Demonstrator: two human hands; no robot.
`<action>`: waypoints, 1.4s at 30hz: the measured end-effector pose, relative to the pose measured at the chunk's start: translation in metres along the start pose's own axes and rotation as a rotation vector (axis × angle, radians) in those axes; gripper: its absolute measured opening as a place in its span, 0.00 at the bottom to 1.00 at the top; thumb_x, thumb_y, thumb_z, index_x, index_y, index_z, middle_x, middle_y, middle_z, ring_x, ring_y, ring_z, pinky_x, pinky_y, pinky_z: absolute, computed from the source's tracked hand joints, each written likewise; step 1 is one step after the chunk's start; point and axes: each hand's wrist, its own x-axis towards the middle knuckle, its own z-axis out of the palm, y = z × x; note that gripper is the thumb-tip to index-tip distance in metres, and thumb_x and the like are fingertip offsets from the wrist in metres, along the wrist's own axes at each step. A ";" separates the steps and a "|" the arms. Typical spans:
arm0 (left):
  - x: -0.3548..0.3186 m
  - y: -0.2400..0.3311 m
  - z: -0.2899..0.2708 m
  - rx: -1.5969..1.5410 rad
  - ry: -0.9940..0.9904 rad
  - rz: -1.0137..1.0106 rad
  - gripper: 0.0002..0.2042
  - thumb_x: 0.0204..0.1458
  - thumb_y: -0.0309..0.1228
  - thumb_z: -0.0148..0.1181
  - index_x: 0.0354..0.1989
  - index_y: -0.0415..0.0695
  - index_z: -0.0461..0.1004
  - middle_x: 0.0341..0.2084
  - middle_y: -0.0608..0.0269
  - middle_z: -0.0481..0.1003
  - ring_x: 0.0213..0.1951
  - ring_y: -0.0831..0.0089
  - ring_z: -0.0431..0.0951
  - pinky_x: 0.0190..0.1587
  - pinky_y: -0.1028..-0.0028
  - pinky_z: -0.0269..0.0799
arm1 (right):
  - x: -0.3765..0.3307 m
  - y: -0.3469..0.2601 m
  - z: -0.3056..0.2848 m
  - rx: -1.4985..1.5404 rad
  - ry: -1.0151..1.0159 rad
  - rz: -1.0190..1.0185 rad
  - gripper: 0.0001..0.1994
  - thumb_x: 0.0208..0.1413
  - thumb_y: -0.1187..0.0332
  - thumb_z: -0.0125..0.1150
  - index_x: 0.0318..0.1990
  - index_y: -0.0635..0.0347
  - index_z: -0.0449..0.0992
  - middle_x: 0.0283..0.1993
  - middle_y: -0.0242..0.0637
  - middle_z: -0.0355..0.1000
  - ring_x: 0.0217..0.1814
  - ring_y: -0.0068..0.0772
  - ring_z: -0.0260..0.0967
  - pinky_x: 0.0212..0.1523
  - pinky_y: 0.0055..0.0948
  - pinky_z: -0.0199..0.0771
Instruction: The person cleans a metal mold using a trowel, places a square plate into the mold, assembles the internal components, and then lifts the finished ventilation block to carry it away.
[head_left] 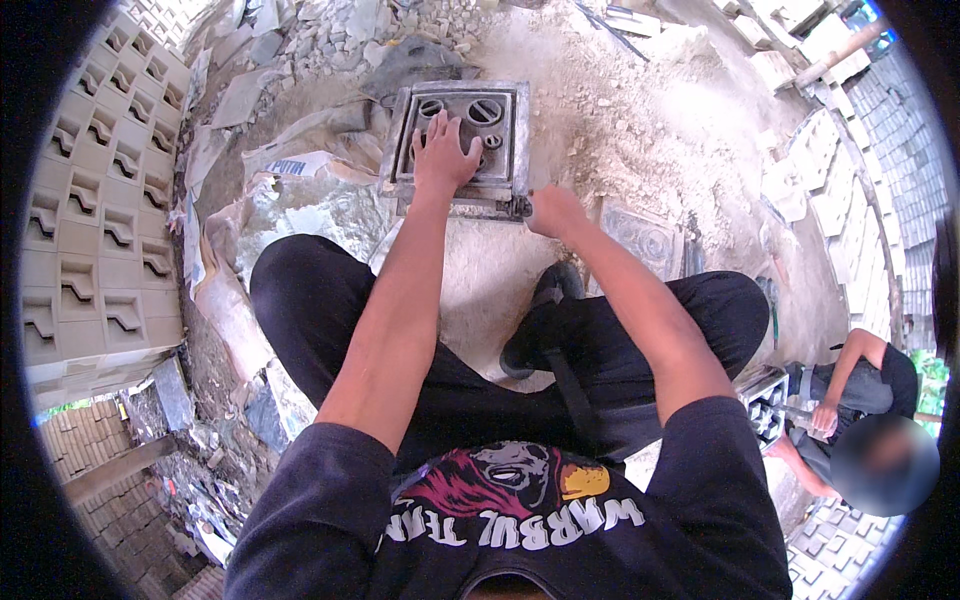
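Note:
A square, grey metal mould (515, 130) sits on the dusty ground ahead of my knees. Its top plate carries round, slotted raised parts (484, 110) of different sizes. My left hand (442, 158) lies on the plate, fingers stretched and thumb apart, holding nothing. At the mould's near right corner is a small dark metal fitting (521, 206). My right hand (556, 212) is closed beside that fitting, its fingers curled. What lies within the fingers is hidden.
Patterned pale blocks (105, 190) are stacked high on the left. Crumpled sacks (300, 185) lie near my left knee, and a square plate (640, 235) lies right of the mould. Rubble (330, 45) covers the far ground. Another person (860, 385) works at the lower right.

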 end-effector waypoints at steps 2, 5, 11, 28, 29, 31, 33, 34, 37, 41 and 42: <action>0.001 0.001 0.000 -0.006 0.002 0.006 0.30 0.52 0.49 0.48 0.61 0.43 0.61 0.66 0.55 0.53 0.68 0.66 0.48 0.69 0.58 0.36 | 0.005 0.003 0.007 -0.111 0.050 -0.018 0.17 0.40 0.60 0.62 0.36 0.64 0.78 0.35 0.54 0.75 0.41 0.53 0.73 0.46 0.42 0.73; 0.001 0.002 0.000 -0.018 0.006 0.013 0.30 0.52 0.49 0.48 0.61 0.43 0.61 0.66 0.55 0.52 0.68 0.66 0.48 0.69 0.58 0.36 | 0.011 0.013 0.013 -0.085 0.041 -0.045 0.19 0.39 0.57 0.64 0.33 0.64 0.79 0.33 0.50 0.76 0.39 0.50 0.75 0.44 0.42 0.74; 0.001 -0.002 -0.001 0.011 0.010 0.007 0.30 0.53 0.49 0.47 0.61 0.43 0.61 0.66 0.55 0.53 0.68 0.66 0.48 0.69 0.58 0.36 | 0.024 0.008 -0.015 0.164 -0.327 0.047 0.22 0.36 0.53 0.69 0.33 0.64 0.79 0.33 0.47 0.76 0.38 0.46 0.75 0.40 0.41 0.75; 0.002 0.004 0.003 -0.003 -0.005 0.011 0.30 0.52 0.50 0.47 0.60 0.43 0.62 0.66 0.56 0.52 0.68 0.66 0.48 0.69 0.58 0.36 | 0.005 0.031 -0.010 0.175 -0.090 -0.174 0.33 0.37 0.47 0.70 0.46 0.64 0.73 0.48 0.51 0.73 0.50 0.49 0.71 0.50 0.40 0.70; 0.003 0.004 0.003 -0.002 0.001 0.013 0.30 0.52 0.50 0.48 0.60 0.43 0.62 0.66 0.56 0.52 0.68 0.66 0.48 0.69 0.58 0.36 | 0.006 0.035 -0.014 0.147 -0.202 -0.141 0.32 0.38 0.48 0.70 0.46 0.64 0.73 0.47 0.49 0.73 0.49 0.45 0.71 0.49 0.38 0.71; 0.001 -0.002 0.004 -0.001 0.002 0.006 0.30 0.52 0.49 0.48 0.60 0.43 0.62 0.66 0.55 0.52 0.68 0.66 0.48 0.69 0.58 0.36 | 0.006 0.031 -0.035 0.093 -0.432 -0.085 0.29 0.40 0.49 0.69 0.46 0.63 0.74 0.45 0.44 0.75 0.48 0.39 0.73 0.48 0.35 0.71; -0.001 -0.006 0.003 -0.006 -0.001 -0.005 0.30 0.53 0.49 0.48 0.60 0.43 0.61 0.66 0.55 0.53 0.68 0.65 0.48 0.69 0.58 0.36 | 0.004 0.034 -0.055 0.229 -0.483 -0.041 0.28 0.42 0.51 0.68 0.45 0.63 0.74 0.43 0.41 0.75 0.46 0.34 0.73 0.46 0.32 0.71; 0.000 -0.009 0.003 -0.033 0.019 -0.005 0.30 0.53 0.49 0.48 0.61 0.43 0.61 0.66 0.55 0.53 0.68 0.65 0.49 0.69 0.58 0.36 | 0.007 0.042 -0.064 0.293 -0.503 -0.022 0.27 0.43 0.51 0.67 0.45 0.63 0.74 0.43 0.39 0.76 0.45 0.31 0.73 0.44 0.30 0.72; 0.004 -0.011 0.007 -0.098 0.087 -0.044 0.30 0.53 0.49 0.48 0.61 0.42 0.60 0.65 0.53 0.54 0.68 0.63 0.49 0.68 0.55 0.35 | 0.033 0.083 -0.065 0.789 -0.333 0.113 0.27 0.48 0.49 0.62 0.45 0.66 0.74 0.45 0.42 0.75 0.49 0.37 0.71 0.46 0.31 0.72; 0.028 -0.030 0.010 -0.124 0.191 -0.226 0.31 0.53 0.48 0.49 0.61 0.38 0.59 0.65 0.48 0.52 0.68 0.60 0.47 0.67 0.50 0.37 | 0.089 0.087 -0.064 0.776 0.325 0.280 0.27 0.52 0.48 0.56 0.44 0.68 0.73 0.43 0.49 0.75 0.49 0.42 0.72 0.47 0.35 0.70; 0.031 -0.053 0.009 -0.124 0.222 -0.314 0.32 0.53 0.48 0.48 0.61 0.37 0.58 0.65 0.47 0.52 0.68 0.60 0.47 0.67 0.49 0.37 | 0.101 0.056 -0.065 0.691 0.429 0.305 0.29 0.52 0.46 0.54 0.46 0.69 0.72 0.45 0.53 0.74 0.51 0.47 0.71 0.48 0.37 0.70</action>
